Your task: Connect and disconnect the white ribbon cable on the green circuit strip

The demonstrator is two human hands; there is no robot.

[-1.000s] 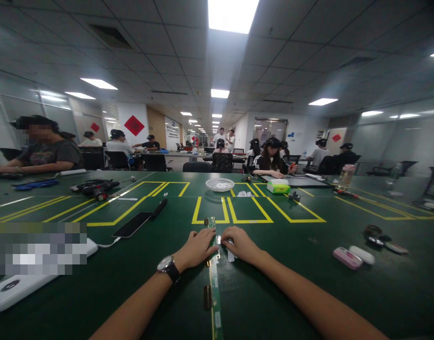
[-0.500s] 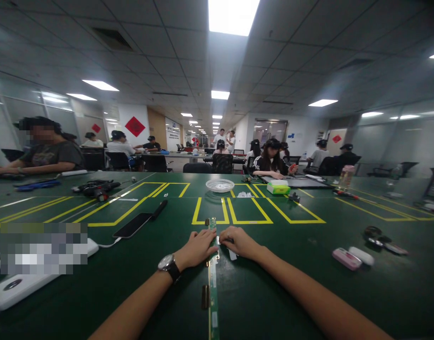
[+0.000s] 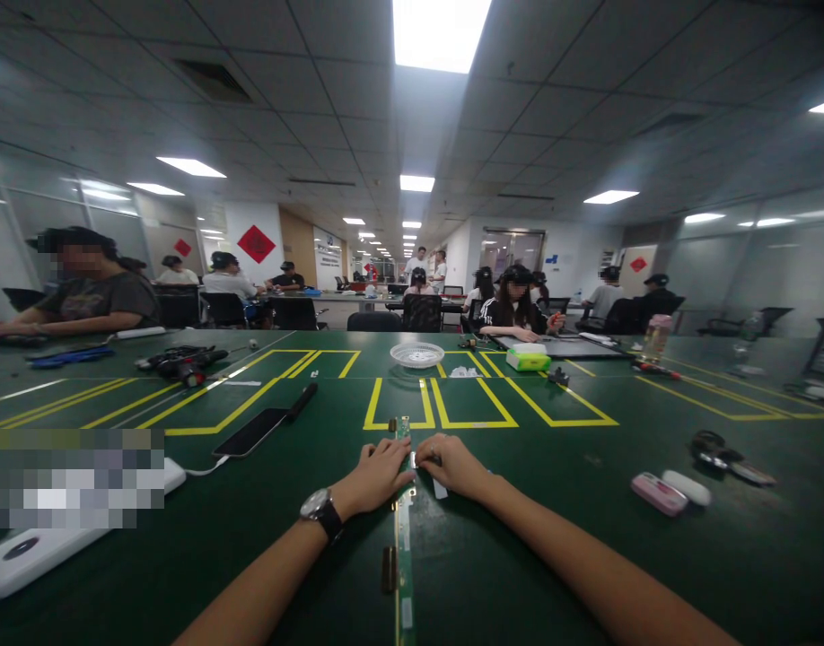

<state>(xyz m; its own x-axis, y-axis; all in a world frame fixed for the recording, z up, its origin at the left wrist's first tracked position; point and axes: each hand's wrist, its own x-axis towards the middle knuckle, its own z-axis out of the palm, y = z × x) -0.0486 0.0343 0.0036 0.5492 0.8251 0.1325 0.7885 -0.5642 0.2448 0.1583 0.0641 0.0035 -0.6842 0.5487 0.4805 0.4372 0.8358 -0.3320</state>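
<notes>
A long, narrow green circuit strip (image 3: 405, 547) lies on the green table, running away from me, with brown connector tabs along its left side. My left hand (image 3: 378, 474), below a wristwatch, rests on the strip with its fingers spread. On the strip's right edge, my right hand (image 3: 452, 462) has its thumb and index finger pinched together; whatever is between the fingertips is too small to make out. A small white tag (image 3: 440, 489) shows beneath my right hand.
Beyond my hands stands a clear ribbed dish (image 3: 416, 356), near a green-and-white pack (image 3: 528, 357). A phone (image 3: 254, 432) and a white power bank (image 3: 82, 529) lie left. A pink case (image 3: 658, 494) lies right. Other people sit at tables further back.
My right hand has shifted very slightly at the strip's edge. My left hand stays on the strip, and the whole view has tilted a little.
</notes>
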